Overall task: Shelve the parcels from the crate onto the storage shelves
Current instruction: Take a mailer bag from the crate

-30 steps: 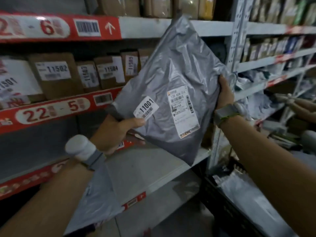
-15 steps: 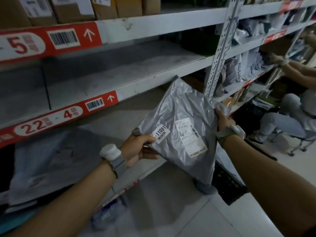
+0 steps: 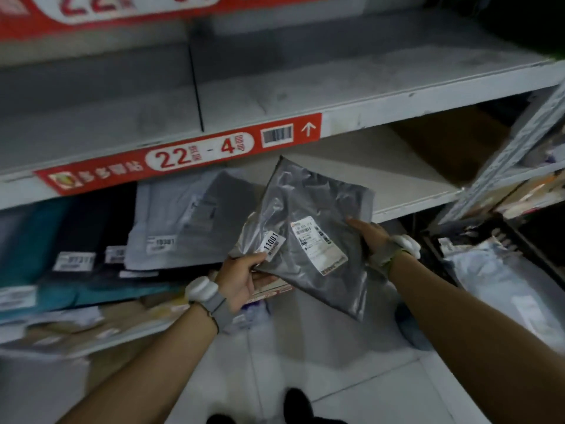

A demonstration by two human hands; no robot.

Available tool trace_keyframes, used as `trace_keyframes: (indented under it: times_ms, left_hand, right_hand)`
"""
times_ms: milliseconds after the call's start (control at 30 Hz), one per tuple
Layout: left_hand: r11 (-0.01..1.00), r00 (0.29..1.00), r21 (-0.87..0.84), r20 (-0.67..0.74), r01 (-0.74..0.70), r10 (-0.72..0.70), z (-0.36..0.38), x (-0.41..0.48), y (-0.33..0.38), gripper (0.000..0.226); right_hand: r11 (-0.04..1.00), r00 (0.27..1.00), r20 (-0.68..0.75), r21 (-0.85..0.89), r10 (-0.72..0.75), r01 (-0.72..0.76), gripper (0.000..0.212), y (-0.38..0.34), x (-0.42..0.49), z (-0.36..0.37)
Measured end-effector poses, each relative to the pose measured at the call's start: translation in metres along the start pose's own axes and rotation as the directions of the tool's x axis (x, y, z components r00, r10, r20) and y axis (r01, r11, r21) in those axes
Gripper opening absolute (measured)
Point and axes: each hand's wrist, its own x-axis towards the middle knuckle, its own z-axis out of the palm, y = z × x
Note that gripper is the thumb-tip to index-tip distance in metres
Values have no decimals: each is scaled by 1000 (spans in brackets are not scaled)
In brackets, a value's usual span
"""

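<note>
The left hand (image 3: 241, 280) and right hand (image 3: 370, 237) are gripping the grey plastic parcel (image 3: 308, 240); best sliding it flat onto the pale shelf (image 3: 397, 182), one o'clock.

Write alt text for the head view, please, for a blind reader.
The left hand and right hand hold a grey parcel labelled 11001 before a shelf of other parcels, under a red 22-4 label. A crate stands at right.

Parcel (image 3: 308, 240): glossy crinkled grey plastic, paper labels.
</note>
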Motion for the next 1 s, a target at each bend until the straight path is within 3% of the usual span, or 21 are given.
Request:
trace_keyframes:
  times_ms: [100,133,233,300,400,500,600,667,800,933,1000]
  left_hand:
    - [997,997,-53,-57,-60,57,-25,9,12,18]
    - [995,993,-56,-92,-85,80,-32,13,18,16]
    - [985,966,-58,-212,-164,148,-53,26,40,10]
    - [983,957,-49,-242,-175,158,-65,34,52,13]
    - [983,945,121,-284,-136,165,-82,39,65,19]
    - [958,925,269,-331,-94,184,-101,40,71,22]
    - [949,908,303,-368,-89,202,-115,40,74,15]
    - [926,893,358,-370,-117,256,-123,42,75,18]
    - [904,863,396,-387,-164,326,-137,37,75,17]
    - [917,863,380,-418,-117,283,-155,25,68,10]
    - [867,820,486,-447,-114,358,-160,25,67,9]
  right_hand:
    - [997,993,92,44,-69,65,124,2,20,57]
    - [996,989,121,41,-86,82,120,-7,14,80]
    - [980,976,135,-77,-172,183,75,-39,0,140]
    - [933,951,134,-196,-279,301,76,-54,7,163]
    - [829,923,157,-407,-351,384,70,-57,19,185]
    - [723,945,216,-609,-246,327,60,-39,19,200]
    - [550,930,279,-750,-239,366,79,-19,22,205]
    - [476,925,291,-795,-243,376,89,-11,26,205]
    - [351,904,361,-836,-229,423,88,-3,20,202]
    - [203,859,454,-842,-238,501,94,16,27,200]
    - [167,857,448,-852,-255,496,91,19,30,202]
